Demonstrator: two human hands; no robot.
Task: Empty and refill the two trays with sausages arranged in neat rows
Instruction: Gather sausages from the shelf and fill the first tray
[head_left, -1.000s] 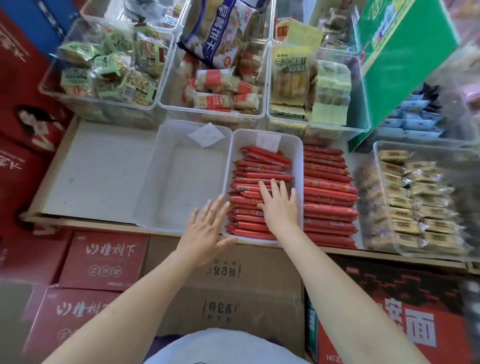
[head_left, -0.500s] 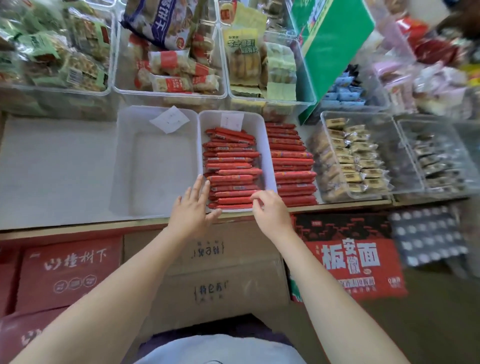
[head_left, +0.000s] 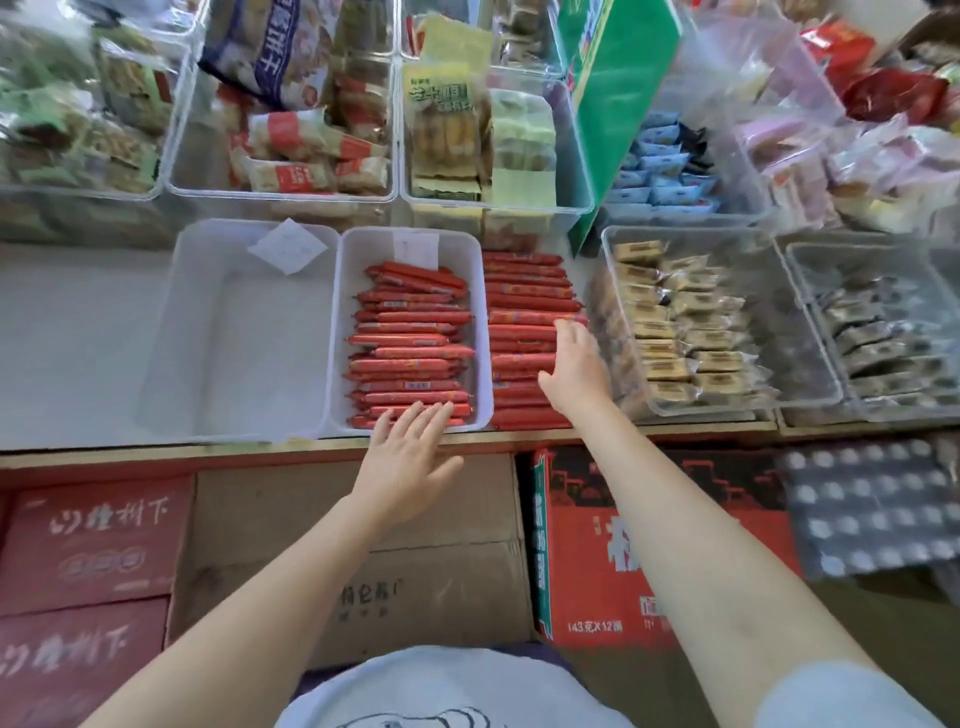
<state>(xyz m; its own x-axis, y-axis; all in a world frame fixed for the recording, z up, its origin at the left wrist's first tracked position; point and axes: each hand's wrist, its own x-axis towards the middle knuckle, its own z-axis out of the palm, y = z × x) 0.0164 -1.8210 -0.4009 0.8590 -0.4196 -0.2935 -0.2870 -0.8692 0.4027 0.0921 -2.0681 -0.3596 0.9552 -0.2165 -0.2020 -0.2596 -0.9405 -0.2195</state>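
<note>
Head view: both hands flat-fingered, left hand (head_left: 410, 457) at filled tray's (head_left: 480, 291) near rim, right hand (head_left: 576, 364) on loose sausages (head_left: 519, 306).

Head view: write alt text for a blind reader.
A person's right hand reaches onto loose red sausages stacked beside a sausage-filled tray, while the open left hand hovers at that tray's near edge. An empty tray sits on its left.

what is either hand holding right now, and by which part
Nothing is held. The left hand is open, fingers over the near sausages in the tray. The right hand lies flat on the loose sausage stack.
</note>
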